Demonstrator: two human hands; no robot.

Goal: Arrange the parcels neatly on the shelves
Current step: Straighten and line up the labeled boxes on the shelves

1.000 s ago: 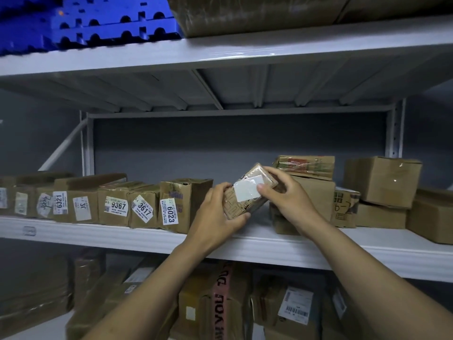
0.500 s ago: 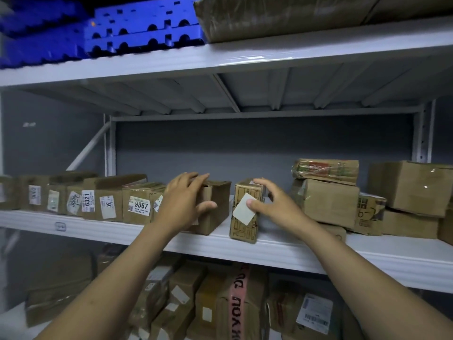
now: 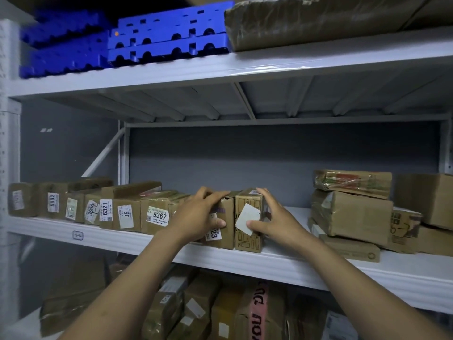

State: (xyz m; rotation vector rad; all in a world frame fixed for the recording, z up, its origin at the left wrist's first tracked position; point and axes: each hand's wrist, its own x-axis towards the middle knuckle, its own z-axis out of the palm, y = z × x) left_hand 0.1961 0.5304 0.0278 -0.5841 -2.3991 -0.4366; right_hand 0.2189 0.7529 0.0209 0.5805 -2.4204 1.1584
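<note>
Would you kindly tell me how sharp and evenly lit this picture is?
Head view: centre sharp, label 9367 legible; blue pallets at far left smeared; lower parcels in shadow; faint glare on the upper shelf edge.

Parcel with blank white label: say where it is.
Head view, middle shelf: the parcel stands at the right end of the row, beside the box under the left hand.
</note>
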